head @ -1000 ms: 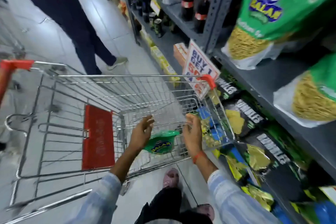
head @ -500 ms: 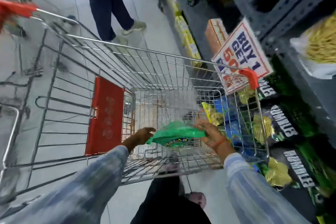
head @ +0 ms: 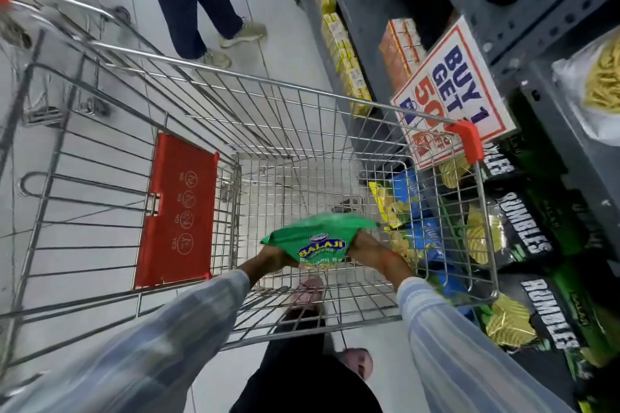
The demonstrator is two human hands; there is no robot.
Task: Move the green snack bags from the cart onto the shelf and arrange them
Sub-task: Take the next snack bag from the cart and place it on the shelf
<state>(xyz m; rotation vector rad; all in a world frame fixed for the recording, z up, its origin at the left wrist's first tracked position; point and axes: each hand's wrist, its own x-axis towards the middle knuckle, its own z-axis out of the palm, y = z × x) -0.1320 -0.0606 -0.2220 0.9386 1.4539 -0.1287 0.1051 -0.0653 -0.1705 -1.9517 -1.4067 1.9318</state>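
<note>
A green snack bag [head: 320, 236] with a blue and yellow logo is held above the floor of the wire cart [head: 302, 90]. My left hand [head: 268, 258] grips its lower left edge from beneath, mostly hidden by the bag. My right hand [head: 372, 250] holds its right side. The bag lies roughly flat and lifted off the cart's mesh. On the grey shelf [head: 567, 157] at the right edge lies another bag of yellow snacks [head: 600, 84], partly cut off.
Another person's legs [head: 198, 0] stand on the tiled floor beyond the cart. A "BUY 1 GET 1" sign [head: 453, 87] hangs off the shelf by the cart's red corner [head: 468, 141]. Black and blue chip bags [head: 523, 228] fill the lower shelf. The red child-seat flap [head: 177, 211] is at left.
The view has tipped down and closer to the cart. Both hands closed on the green bag and raised it off the cart floor; my left hand slid under it.
</note>
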